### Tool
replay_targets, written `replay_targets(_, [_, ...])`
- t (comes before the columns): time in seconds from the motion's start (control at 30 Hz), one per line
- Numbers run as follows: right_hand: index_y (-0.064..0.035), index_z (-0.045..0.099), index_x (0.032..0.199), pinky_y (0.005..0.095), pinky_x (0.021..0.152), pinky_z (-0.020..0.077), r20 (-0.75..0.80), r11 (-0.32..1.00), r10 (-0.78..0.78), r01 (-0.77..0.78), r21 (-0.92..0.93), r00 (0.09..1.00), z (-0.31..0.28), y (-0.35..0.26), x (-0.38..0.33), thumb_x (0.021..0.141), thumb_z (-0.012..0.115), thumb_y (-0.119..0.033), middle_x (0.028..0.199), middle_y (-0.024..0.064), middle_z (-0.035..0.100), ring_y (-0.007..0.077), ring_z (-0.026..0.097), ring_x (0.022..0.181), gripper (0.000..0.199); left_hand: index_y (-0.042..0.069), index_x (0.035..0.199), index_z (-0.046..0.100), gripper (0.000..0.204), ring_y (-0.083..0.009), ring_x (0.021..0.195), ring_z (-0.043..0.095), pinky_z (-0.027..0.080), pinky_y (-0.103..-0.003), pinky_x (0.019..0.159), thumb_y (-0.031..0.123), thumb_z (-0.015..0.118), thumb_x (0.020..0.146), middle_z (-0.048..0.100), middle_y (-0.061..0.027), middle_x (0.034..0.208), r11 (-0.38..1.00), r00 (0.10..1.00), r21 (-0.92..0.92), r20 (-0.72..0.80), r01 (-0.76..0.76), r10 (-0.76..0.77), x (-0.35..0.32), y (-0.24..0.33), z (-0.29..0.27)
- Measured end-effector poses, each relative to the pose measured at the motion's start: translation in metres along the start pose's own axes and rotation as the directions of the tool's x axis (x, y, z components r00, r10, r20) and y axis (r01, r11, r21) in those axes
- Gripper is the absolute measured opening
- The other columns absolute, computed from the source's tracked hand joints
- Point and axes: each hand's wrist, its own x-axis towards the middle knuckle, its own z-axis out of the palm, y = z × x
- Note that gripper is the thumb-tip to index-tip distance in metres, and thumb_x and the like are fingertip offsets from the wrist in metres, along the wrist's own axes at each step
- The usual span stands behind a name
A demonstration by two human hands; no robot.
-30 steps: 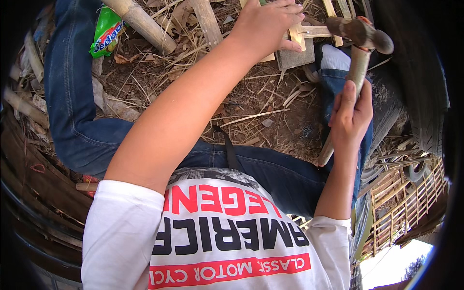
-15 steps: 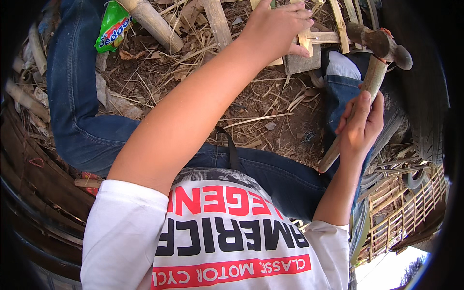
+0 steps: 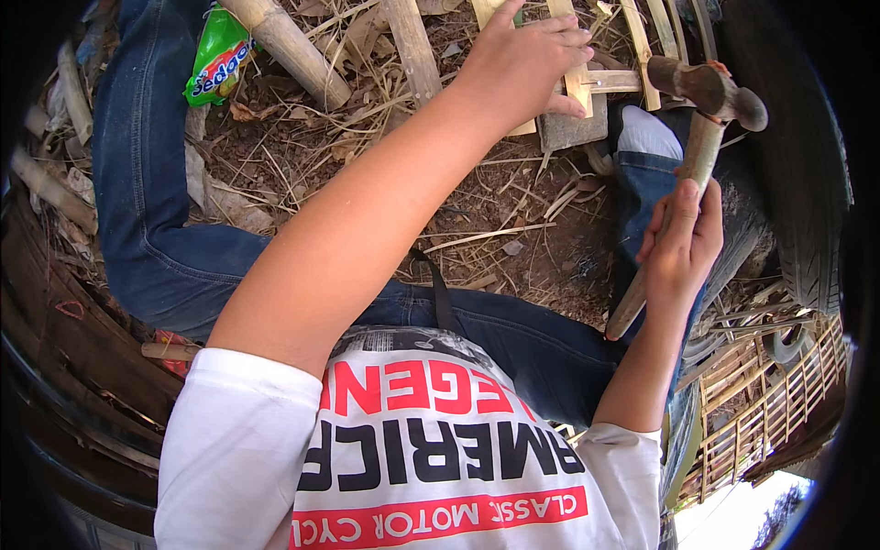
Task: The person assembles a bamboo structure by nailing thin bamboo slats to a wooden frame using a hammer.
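My right hand (image 3: 683, 240) is wrapped round the wooden handle of a hammer (image 3: 704, 151). Its rusty metal head points up and away, raised beside the bamboo work. At the top of the view my left hand (image 3: 527, 66) lies over pale bamboo slats (image 3: 577, 87), fingers stretched out and thumb apart. A short crosspiece (image 3: 614, 82) joins two of the slats, with a small nail head visible near the joint. Under the slats sits a grey block (image 3: 574, 130). The far ends of the slats run out of view.
Thick bamboo poles (image 3: 289, 50) lie ahead on the left, near a green snack packet (image 3: 218, 60). Dry straw and leaves cover the soil (image 3: 495, 197) between my legs. Tyres (image 3: 811, 238) stand on the right, above a woven bamboo lattice (image 3: 770, 403).
The hammer and my right hand have shifted slightly left and down, the head tilting a little. My left hand stays on the slats, nearly unmoved.
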Motion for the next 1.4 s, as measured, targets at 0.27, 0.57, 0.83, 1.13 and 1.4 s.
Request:
replay_targets(0.27, [-0.0026,0.057,0.112,0.0181,0.039,0.0294,-0.006,0.989,-0.110,0.109,-0.099,0.994,0.000,0.012,0.001,0.106,0.048,-0.032,0.062,-0.0025,0.046,0.0018,0.039,0.044,0.032,0.006,0.130,0.062,0.065,-0.0185,0.140,0.043,0.021,-0.050,0.122,0.036,0.081,0.075,0.054,-0.0057,0.145,1.000,0.999,-0.022,0.038,0.017,-0.016,-0.002,0.006,-0.007])
replay_targets(0.57, [-0.0020,0.057,0.112,0.0200,0.046,0.0309,-0.084,0.993,-0.106,0.101,-0.064,0.991,0.004,0.001,-0.005,0.105,0.050,-0.034,0.062,-0.0034,0.043,0.0020,0.037,0.052,0.033,0.009,0.133,0.060,0.068,-0.0174,0.142,0.041,0.019,-0.050,0.122,0.043,0.078,0.076,0.052,-0.0041,0.147,1.000,0.998,0.019,0.055,0.017,-0.018,-0.002,0.006,-0.005])
replay_targets(0.83, [-0.0048,0.056,0.115,0.0168,0.038,0.0291,-0.029,0.992,-0.091,0.088,-0.087,0.995,0.001,0.000,-0.001,0.105,0.050,-0.032,0.062,-0.0032,0.047,0.0016,0.038,0.045,0.029,0.007,0.130,0.063,0.069,-0.0179,0.141,0.042,0.023,-0.050,0.120,0.043,0.079,0.074,0.055,-0.0052,0.144,1.000,1.000,0.003,-0.008,-0.022,0.022,-0.003,-0.001,0.005])
replay_targets(1.13, [-0.0047,0.056,0.112,0.0192,0.041,0.0288,-0.043,0.976,-0.156,0.147,-0.159,0.987,0.007,-0.001,0.004,0.105,0.051,-0.029,0.061,-0.0029,0.045,0.0014,0.039,0.047,0.025,0.006,0.127,0.065,0.064,-0.0199,0.139,0.044,0.022,-0.050,0.121,0.038,0.080,0.075,0.058,-0.0078,0.141,0.998,0.996,-0.049,-0.077,-0.036,0.032,-0.006,-0.004,0.002])
replay_targets(1.4, [-0.0056,0.055,0.104,0.0199,0.040,0.0315,-0.042,0.959,-0.168,0.154,-0.238,0.985,0.007,0.005,0.005,0.106,0.049,-0.030,0.060,-0.0030,0.045,0.0027,0.040,0.044,0.025,0.005,0.128,0.064,0.064,-0.0208,0.139,0.044,0.021,-0.051,0.121,0.036,0.081,0.075,0.057,-0.0074,0.142,0.999,0.999,-0.034,-0.029,-0.022,0.021,-0.006,-0.002,0.004])
